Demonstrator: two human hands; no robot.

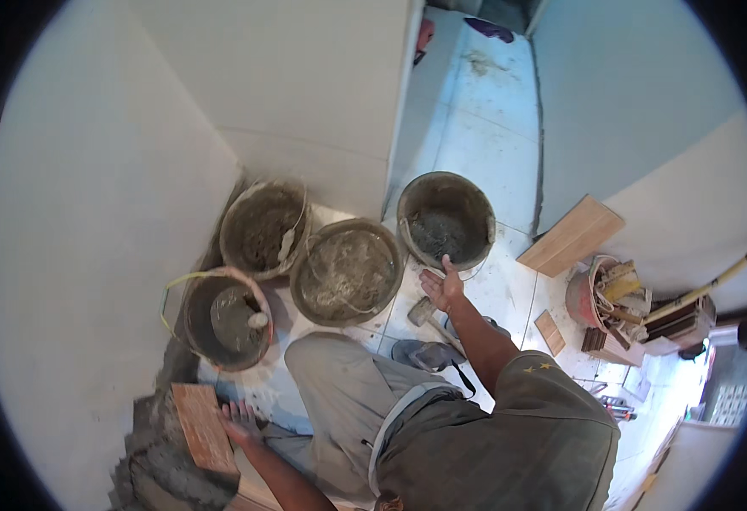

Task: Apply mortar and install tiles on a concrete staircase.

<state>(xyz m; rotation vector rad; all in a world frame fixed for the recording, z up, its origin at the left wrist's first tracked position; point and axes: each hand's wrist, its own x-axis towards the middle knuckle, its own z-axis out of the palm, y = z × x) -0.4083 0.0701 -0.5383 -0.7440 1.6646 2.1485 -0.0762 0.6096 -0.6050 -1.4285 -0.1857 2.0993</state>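
My left hand (241,423) is low on the left, fingers spread, beside the edge of a brown wood-look tile (205,427). Whether the fingertips touch that tile I cannot tell. The tile lies slanted on rough grey mortar (165,477) along the wall. My right hand (444,288) is stretched forward, open, with its thumb by the near rim of a round bucket (407,213) that holds dark grey mix. Just below that hand, a mallet (422,312) with a pale head lies on the floor, its handle partly hidden by my arm.
A bucket of murky water (348,317), a bucket with brown residue (233,213) and a yellow-handled bucket of grey slurry (190,319) stand in front. Toward the right are a loose plank tile (571,234), a small tile piece (550,333) and a tool-filled bucket (583,298).
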